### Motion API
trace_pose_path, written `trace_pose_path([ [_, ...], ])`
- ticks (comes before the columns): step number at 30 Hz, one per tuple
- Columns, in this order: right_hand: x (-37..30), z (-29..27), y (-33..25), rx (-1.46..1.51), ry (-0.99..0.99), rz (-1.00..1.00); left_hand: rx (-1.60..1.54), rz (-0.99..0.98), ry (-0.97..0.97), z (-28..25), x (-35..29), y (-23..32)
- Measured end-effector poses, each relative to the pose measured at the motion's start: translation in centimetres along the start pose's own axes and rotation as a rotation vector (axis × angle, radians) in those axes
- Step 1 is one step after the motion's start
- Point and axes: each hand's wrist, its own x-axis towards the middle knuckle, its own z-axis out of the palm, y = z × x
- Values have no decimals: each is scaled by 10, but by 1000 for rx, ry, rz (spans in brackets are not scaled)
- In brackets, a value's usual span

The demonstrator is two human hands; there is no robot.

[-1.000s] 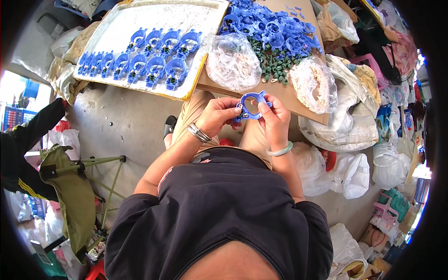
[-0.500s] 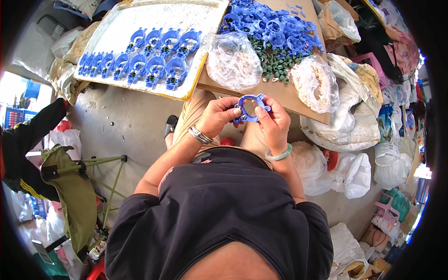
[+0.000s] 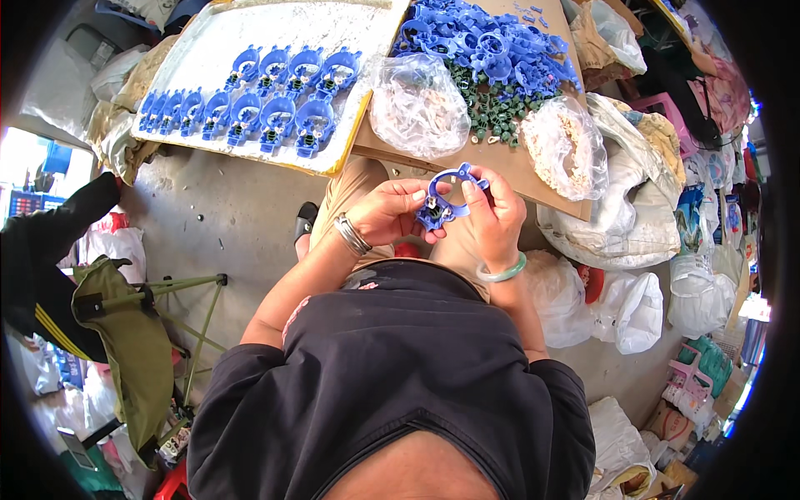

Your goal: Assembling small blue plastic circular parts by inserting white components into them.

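Observation:
Between my two hands, over my lap, is a blue plastic ring-shaped part [image 3: 433, 213] with small white and dark pieces at its lower left end. My left hand [image 3: 390, 212] is closed on that end. My right hand [image 3: 497, 218] pinches the ring's upper right side. On the white board [image 3: 179, 71] at the far left stand rows of similar blue parts [image 3: 277, 117] with dark and white pieces fitted. A heap of loose blue parts [image 3: 492, 54] lies on the cardboard [image 3: 521, 171], with dark green small pieces [image 3: 500, 108] in front of it.
Two clear plastic bags hold small pale pieces, one bag [image 3: 417, 108] beside the board and another bag [image 3: 567, 150] near the cardboard's right edge. White sacks [image 3: 612, 217] and plastic bags [image 3: 629, 308] lie at the right. A green folding chair [image 3: 125, 350] stands at the left.
The ring part has been turned and tilted in my hands, so its end with the white and dark pieces now shows. My right hand has shifted slightly.

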Motion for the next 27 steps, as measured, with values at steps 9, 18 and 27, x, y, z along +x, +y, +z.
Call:
trace_pose_path([
  [9,5,-2,-10,-223,152,-318,-148,251,-38,-4,8,-18],
  [18,-4,18,-16,-323,-44,-389,-107,383,-40,-1,9,-19],
  [27,-3,27,-27,-404,-75,-468,-236,417,-93,-5,8,-18],
])
